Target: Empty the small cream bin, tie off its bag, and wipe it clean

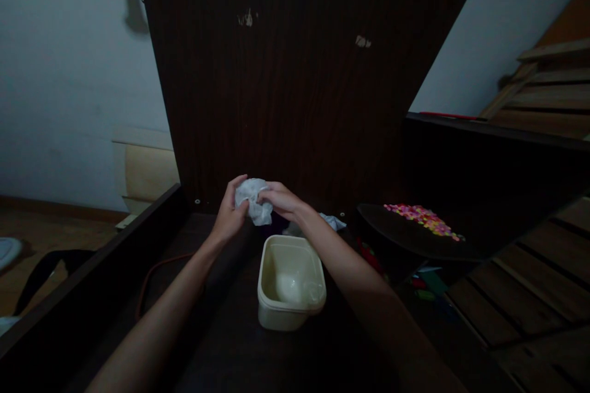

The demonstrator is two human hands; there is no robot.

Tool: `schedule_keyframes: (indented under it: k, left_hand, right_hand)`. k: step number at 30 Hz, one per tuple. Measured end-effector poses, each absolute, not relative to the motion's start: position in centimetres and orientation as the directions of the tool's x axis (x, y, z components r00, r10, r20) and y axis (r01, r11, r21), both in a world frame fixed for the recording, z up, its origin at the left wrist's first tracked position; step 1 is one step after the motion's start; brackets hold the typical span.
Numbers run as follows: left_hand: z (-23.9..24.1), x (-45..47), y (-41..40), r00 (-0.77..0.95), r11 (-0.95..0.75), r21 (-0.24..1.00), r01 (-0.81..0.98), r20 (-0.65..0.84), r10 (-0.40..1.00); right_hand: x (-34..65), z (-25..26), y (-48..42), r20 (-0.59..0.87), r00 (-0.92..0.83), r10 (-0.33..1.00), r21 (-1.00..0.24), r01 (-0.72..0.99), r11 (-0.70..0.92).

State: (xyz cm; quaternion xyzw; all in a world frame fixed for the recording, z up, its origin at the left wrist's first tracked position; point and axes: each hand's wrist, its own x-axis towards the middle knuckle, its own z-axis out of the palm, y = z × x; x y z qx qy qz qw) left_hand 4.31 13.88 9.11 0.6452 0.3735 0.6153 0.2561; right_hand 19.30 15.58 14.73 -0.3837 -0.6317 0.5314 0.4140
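Both my hands meet above the dark table, gripping a crumpled white tissue between them. My left hand holds it from the left with fingers curled over its top. My right hand pinches it from the right. Just below and nearer to me stands an open cream plastic tub with a little pale stuff at its bottom. Another white scrap lies behind my right forearm.
A dark wooden panel rises right behind the hands. A dark tray with several small pink and yellow pieces sits to the right. An orange cable curves at the left. Wooden slats lie at the right.
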Motion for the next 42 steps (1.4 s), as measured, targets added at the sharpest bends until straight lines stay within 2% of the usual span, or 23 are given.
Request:
schedule_keyframes:
  k: [3, 4, 10, 14, 18, 22, 26, 33, 38, 42]
  left_hand:
    - [8.1, 2.3, 15.2, -0.011, -0.573, 0.652, 0.497, 0.665, 0.747]
    - [7.6, 1.5, 15.7, -0.013, -0.553, 0.627, 0.548, 0.667, 0.745]
    - [3.3, -1.1, 17.9, 0.076, -0.453, 0.542, 0.708, 0.578, 0.812]
    - [0.1, -0.5, 18.7, 0.151, -0.402, 0.494, 0.771, 0.471, 0.869]
    - [-1.5, -0.5, 19.4, 0.197, -0.372, 0.464, 0.804, 0.381, 0.903]
    - [-1.6, -1.6, 19.7, 0.213, -0.351, 0.445, 0.824, 0.331, 0.919]
    - [-1.1, -2.7, 19.1, 0.188, -0.326, 0.37, 0.87, 0.361, 0.913]
    - [-0.2, -2.4, 17.8, 0.161, -0.26, 0.229, 0.938, 0.376, 0.913]
    - [0.8, -2.0, 17.2, 0.179, -0.261, 0.206, 0.943, 0.348, 0.92]
    - [1.6, -2.9, 16.4, 0.176, -0.275, 0.219, 0.936, 0.383, 0.907]
  right_hand:
    - [20.8, 14.4, 16.3, 0.132, -0.349, 0.928, -0.968, 0.157, 0.197]
    - [21.4, 14.2, 16.5, 0.136, -0.341, 0.93, -0.955, 0.205, 0.215]
    - [25.1, 11.7, 17.4, 0.056, -0.397, 0.916, -0.856, 0.454, 0.249]
    - [26.1, 9.5, 17.9, 0.008, -0.447, 0.894, -0.733, 0.606, 0.31]
    - [26.0, 7.6, 18.4, -0.044, -0.521, 0.853, -0.61, 0.69, 0.39]
    - [25.3, 6.0, 19.1, -0.104, -0.582, 0.807, -0.508, 0.728, 0.46]
    - [24.5, 4.4, 19.6, -0.111, -0.618, 0.778, -0.45, 0.729, 0.515]
    - [24.0, 3.6, 19.4, -0.019, -0.68, 0.733, -0.45, 0.661, 0.601]
    - [25.4, 6.0, 18.7, 0.111, -0.684, 0.721, -0.462, 0.607, 0.647]
    - [29.2, 8.6, 17.6, 0.21, -0.609, 0.765, -0.461, 0.628, 0.627]
